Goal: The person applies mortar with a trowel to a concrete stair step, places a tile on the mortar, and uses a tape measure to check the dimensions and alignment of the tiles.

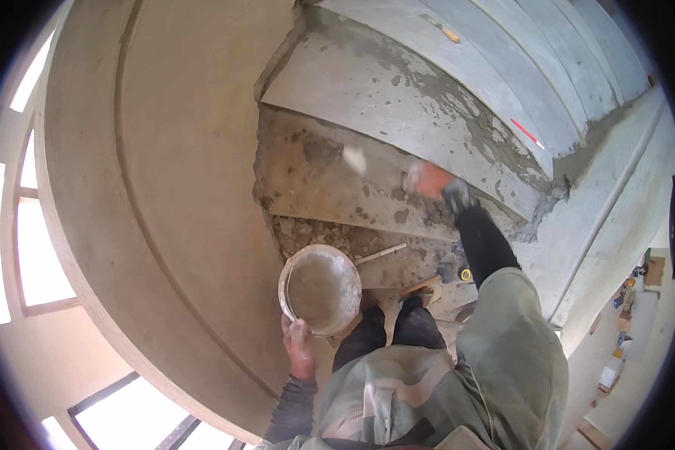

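Note:
My left hand (298, 349) grips the rim of a round bucket (315, 292) with grey wet mixture inside and a crusted wall. My right hand (430, 180), orange-coloured and smeared by motion, reaches over a speckled, rough stair tread (307, 180); its fingers are unclear. A blurred pale shape (354, 158) shows left of it; I cannot tell what it is. Above is a pale step slab (330, 75) with grey mortar patches. A white stick (381, 252) lies right of the bucket, and a hammer-like tool (441, 274) and a yellow tape roll (464, 275) lie by my feet.
Curved plastered walls (172, 150) bound the winding stair on the left, another (607, 202) on the right. Higher steps (532, 60) carry a wooden-handled tool (450, 34) and a red pencil-like stick (526, 133). Assorted items (624, 322) lie far below at the right.

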Motion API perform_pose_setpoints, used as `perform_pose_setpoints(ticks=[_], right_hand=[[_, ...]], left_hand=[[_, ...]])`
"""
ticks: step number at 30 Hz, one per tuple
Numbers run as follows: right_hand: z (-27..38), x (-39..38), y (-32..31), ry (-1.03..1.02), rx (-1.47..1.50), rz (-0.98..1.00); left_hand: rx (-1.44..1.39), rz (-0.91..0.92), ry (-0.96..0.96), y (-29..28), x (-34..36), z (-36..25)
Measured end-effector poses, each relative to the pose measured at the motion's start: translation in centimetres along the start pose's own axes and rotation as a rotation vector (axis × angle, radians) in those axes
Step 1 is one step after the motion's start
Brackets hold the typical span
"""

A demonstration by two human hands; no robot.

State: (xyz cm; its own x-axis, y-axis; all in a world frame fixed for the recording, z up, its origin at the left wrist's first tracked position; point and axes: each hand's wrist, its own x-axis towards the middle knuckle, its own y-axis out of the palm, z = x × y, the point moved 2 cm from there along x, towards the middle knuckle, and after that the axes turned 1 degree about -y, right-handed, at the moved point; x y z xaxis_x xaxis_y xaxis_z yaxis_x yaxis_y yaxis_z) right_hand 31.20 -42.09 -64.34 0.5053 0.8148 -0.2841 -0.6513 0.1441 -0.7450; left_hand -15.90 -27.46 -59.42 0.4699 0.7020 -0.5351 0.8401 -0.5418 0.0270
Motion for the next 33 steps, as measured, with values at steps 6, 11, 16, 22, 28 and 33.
perform_pose_setpoints(ticks=[6, 11, 16, 22, 28, 33], right_hand=[[9.1, -10.6, 10.2, -0.056, -0.286, 0.246], [11.5, -13.7, 18.1, -0.163, -0.383, 0.104], [9.7, -14.7, 13.7, -0.011, -0.141, 0.534], [-3.4, -15.1, 9.4, 0.039, 0.659, 0.547], [-13.7, -22.4, 3.9, 0.278, 0.353, -0.392], [-3.3, -27.6, 8.2, 0.183, -0.1, -0.062]], left_hand=[[0.151, 0.174, 0.115, 1.9, 0.4, -1.6], [0.241, 0.272, 0.111, 4.2, -0.2, -1.1], [-0.03, 0.293, -0.15, 3.9, -0.6, -0.4], [-0.059, 0.142, -0.271, 5.6, -2.1, -2.7], [0.053, 0.267, -0.183, 7.4, -2.8, -1.8], [0.19, 0.385, -0.078, 9.2, -3.1, -0.9]])
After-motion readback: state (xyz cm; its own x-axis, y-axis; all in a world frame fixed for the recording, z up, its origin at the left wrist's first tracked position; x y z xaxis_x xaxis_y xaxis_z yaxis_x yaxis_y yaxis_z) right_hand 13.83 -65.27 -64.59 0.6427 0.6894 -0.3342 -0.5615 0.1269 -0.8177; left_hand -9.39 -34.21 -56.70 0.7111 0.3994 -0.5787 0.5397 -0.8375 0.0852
